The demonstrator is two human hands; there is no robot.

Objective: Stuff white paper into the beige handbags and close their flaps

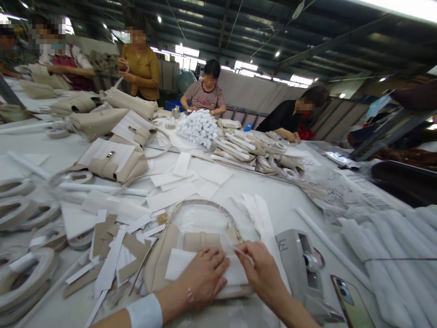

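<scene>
A beige handbag [159, 259] lies in front of me, its handle [205, 202] arching away at the far side. Across the bag's front is a white sheet [179, 264]. My left hand [205, 273] rests flat on this sheet, fingers stretched out. At the sheet's right side my right hand [257, 264] pinches a thin white strip [243, 253] between thumb and fingers; whether it is tape or paper I cannot tell. Just right of that hand stands a grey tape dispenser [295, 259].
Paper and card scraps [116, 255] and coiled straps [27, 278] cover the left. A phone [351, 296] and a bundle of white foam rolls [385, 259] lie right. Finished-looking beige bags [116, 159] and a pile of parts [246, 150] sit farther back, where several people work.
</scene>
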